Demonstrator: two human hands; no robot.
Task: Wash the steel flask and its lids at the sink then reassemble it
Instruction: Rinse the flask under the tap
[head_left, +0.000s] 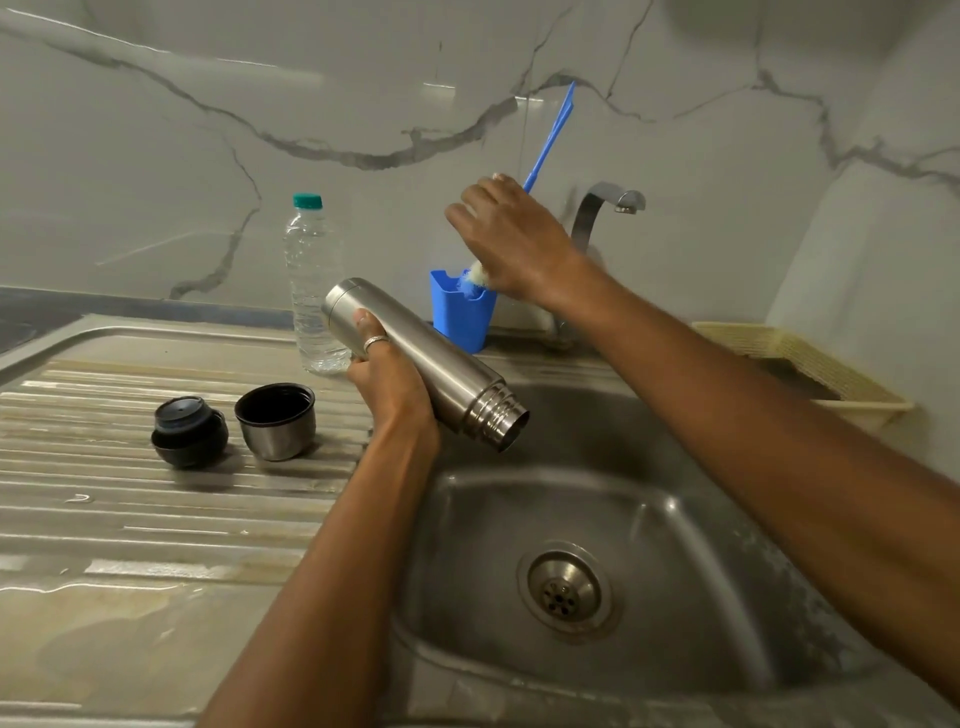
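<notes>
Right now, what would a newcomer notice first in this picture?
The left hand holds the steel flask tilted, mouth down, over the sink. The right hand grips a blue brush at the blue holder behind the sink. A dark stopper and a cup lid stand on the draining board at left.

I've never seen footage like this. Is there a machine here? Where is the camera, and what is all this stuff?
No machine: these are a person's two bare hands, filmed by one wide camera worn on the head, looking down. The left hand holds the steel flask, its open mouth tilted down over the sink. The right hand grips a blue-handled brush at its blue holder. On the draining board stand the cup lid, open side up, and a dark stopper lid, near a water bottle.
</notes>
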